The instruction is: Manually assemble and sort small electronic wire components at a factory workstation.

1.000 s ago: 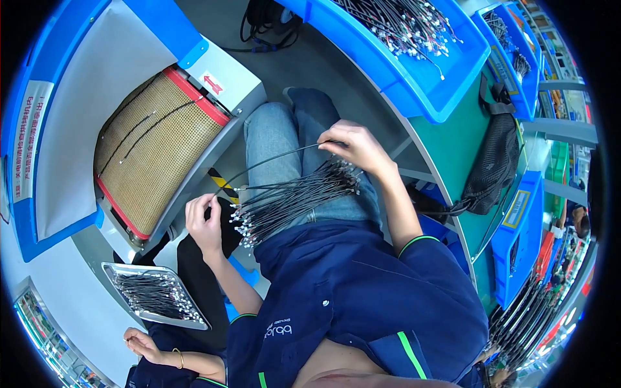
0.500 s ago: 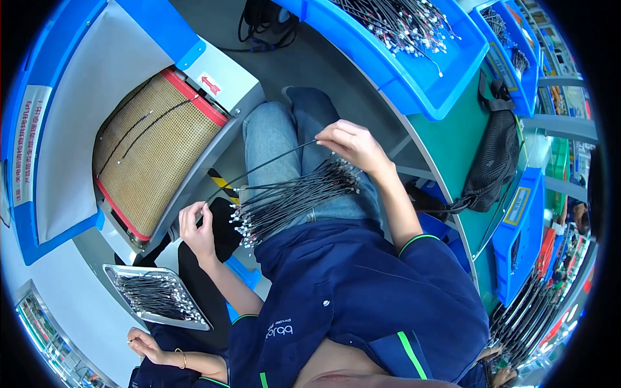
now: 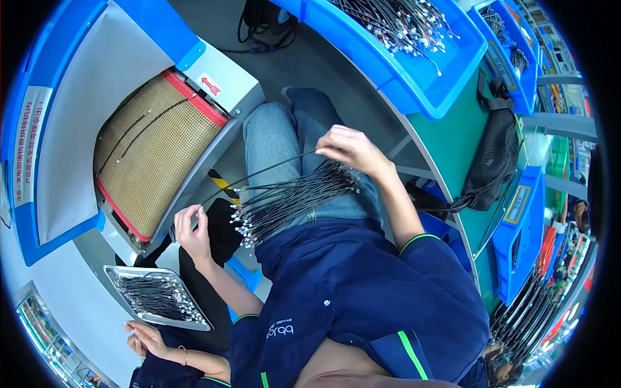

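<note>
A thin black cable (image 3: pixel 264 171) stretches slantwise between my two hands, above my lap. My right hand (image 3: pixel 352 152) pinches its upper end. At the lower end, the fingertips of my left hand (image 3: pixel 193 234) are closed on the cable, close to the corner of the oven-like conveyor machine. Beneath the cable, a thick bundle of black cables (image 3: pixel 294 202) lies across my thighs, with small white connectors at the ends. Two more cables (image 3: pixel 143 134) rest on the tan mesh conveyor belt (image 3: pixel 171 165) at the left.
A metal tray (image 3: pixel 206 323) of cables sits at lower left, beside a co-worker's hand (image 3: pixel 149 339). Blue bins (image 3: pixel 446 97) holding cables stand on the green bench (image 3: pixel 424 126) at right, along with a black mesh bag (image 3: pixel 497 155). The machine's white housing (image 3: pixel 223 77) borders my knees.
My left hand has shifted slightly left and down, my right hand slightly down, with the cable still between them. The cables on the belt have crept a little left. The co-worker's hand has changed pose.
</note>
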Demonstrator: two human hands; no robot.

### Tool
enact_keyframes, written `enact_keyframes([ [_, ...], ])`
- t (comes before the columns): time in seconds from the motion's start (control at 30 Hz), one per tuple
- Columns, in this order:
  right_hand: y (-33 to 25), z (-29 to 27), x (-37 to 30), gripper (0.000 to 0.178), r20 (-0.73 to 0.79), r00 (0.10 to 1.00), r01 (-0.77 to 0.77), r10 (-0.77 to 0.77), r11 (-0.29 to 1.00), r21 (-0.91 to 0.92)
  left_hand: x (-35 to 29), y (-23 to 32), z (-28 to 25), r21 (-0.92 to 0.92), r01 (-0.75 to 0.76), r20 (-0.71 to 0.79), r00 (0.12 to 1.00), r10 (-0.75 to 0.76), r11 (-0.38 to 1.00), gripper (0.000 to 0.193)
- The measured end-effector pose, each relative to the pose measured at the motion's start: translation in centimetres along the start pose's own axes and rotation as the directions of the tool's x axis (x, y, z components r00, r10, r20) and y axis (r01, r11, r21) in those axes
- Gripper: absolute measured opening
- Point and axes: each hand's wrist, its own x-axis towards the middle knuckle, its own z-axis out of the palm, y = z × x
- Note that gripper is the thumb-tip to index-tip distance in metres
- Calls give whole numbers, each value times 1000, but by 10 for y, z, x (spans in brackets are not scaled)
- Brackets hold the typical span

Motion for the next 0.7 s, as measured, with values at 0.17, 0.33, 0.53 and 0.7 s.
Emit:
enact_keyframes([
  [0.17,-4,1,-1,11,41,998,44,-44,999,8,1,-1,-6,18,-17,-4,1000,17,1000,13],
  [0.33,-6,6,0,11,33,996,82,-81,996,-22,3,-5,-10,-5,-13,5,1000,13,1000,12],
  [0.53,-21,12,17,12,15,994,112,-111,985,-132,7,-12,-25,-22,10,3,1000,-10,1000,12],
  [0.7,-46,39,54,11,-80,984,142,-161,969,-200,33,-37,-53,-31,35,-44,998,-36,999,9],
])
